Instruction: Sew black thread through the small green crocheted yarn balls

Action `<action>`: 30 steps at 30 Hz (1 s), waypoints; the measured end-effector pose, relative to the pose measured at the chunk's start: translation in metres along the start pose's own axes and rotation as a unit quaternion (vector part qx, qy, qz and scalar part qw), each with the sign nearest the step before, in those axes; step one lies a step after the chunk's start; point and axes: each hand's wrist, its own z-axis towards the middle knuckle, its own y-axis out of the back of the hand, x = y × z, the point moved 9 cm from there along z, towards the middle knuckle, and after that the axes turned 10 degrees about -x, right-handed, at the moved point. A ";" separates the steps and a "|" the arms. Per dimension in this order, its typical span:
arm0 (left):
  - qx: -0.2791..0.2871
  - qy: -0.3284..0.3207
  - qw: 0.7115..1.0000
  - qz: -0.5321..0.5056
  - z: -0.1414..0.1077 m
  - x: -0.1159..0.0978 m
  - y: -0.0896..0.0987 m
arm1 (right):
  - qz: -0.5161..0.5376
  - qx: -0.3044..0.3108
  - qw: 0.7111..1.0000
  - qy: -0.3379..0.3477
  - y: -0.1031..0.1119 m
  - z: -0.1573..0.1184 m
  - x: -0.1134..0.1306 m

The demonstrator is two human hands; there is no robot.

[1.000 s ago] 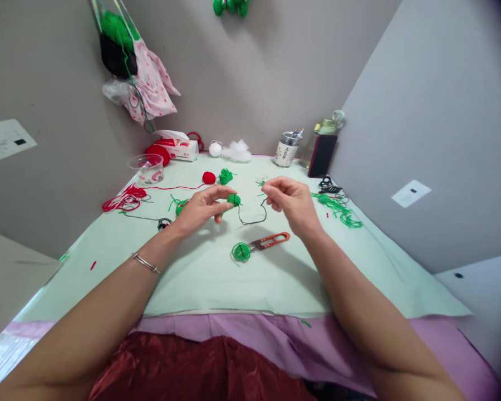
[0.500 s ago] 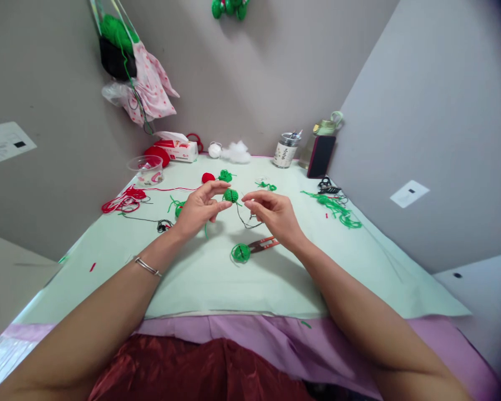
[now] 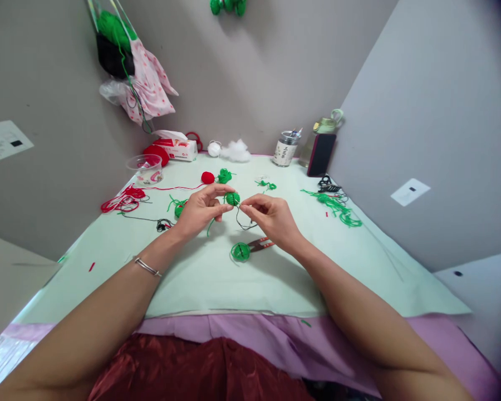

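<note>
My left hand (image 3: 202,209) is closed around a small green crocheted ball (image 3: 232,199) with dark thread across it, held between thumb and fingers above the table. My right hand (image 3: 271,214) pinches a thin pale needle (image 3: 237,203), its tip at the ball's right side. Dark thread (image 3: 242,226) hangs in a loop below the two hands. Beneath them on the table lies another green ball (image 3: 240,252) with a dark line on it. Thread snips (image 3: 259,244) with orange handles rest against that ball, partly hidden by my right hand.
Red yarn (image 3: 127,200) and a clear tub (image 3: 145,170) are on the left. Green yarn strands (image 3: 338,209) lie on the right, near a phone (image 3: 321,156) leaning on a bottle. White stuffing (image 3: 236,151), a tissue box (image 3: 177,149) and a pen tin (image 3: 286,149) stand at the back.
My right hand has moved slightly left, bringing the needle to the green ball. My left hand still holds the ball, which sits slightly further right and lower.
</note>
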 end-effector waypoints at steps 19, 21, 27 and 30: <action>-0.004 -0.023 0.993 0.116 -0.004 0.004 0.003 | -0.038 0.030 0.999 -0.011 -0.004 -0.001 -0.003; -0.006 -0.022 0.993 0.117 -0.004 0.004 0.003 | -0.034 0.034 0.999 -0.023 -0.005 -0.001 -0.005; -0.004 -0.027 0.994 0.109 -0.006 0.003 0.001 | -0.002 0.038 0.998 -0.051 -0.009 -0.002 -0.008; -0.010 -0.027 0.994 0.107 -0.007 0.002 0.000 | 0.017 0.038 0.997 -0.061 -0.011 -0.002 -0.009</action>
